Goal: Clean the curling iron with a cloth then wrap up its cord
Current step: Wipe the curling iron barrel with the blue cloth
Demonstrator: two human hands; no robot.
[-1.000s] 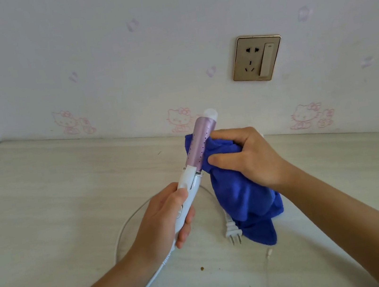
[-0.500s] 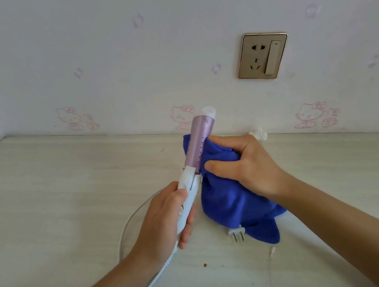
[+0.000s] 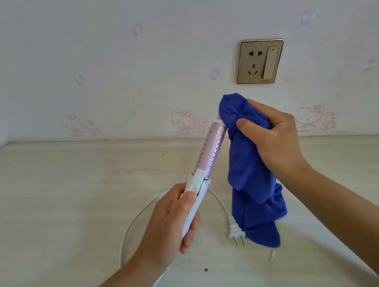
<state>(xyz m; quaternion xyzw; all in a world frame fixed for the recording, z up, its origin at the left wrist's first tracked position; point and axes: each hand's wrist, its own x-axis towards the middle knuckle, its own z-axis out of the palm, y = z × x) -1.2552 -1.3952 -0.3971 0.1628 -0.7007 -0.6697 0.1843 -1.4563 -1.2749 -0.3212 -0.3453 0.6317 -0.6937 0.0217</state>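
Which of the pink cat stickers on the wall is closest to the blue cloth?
The middle sticker, just left of the cloth; the other two sit farther off.

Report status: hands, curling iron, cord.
Left hand gripping curling iron handle. Right hand bunching blue cloth over its tip. Cord loose on table, plug unplugged, unwrapped.

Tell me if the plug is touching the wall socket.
Apart. The head view shows the plug lying on the table near the blue cloth, with bare wall below the socket.
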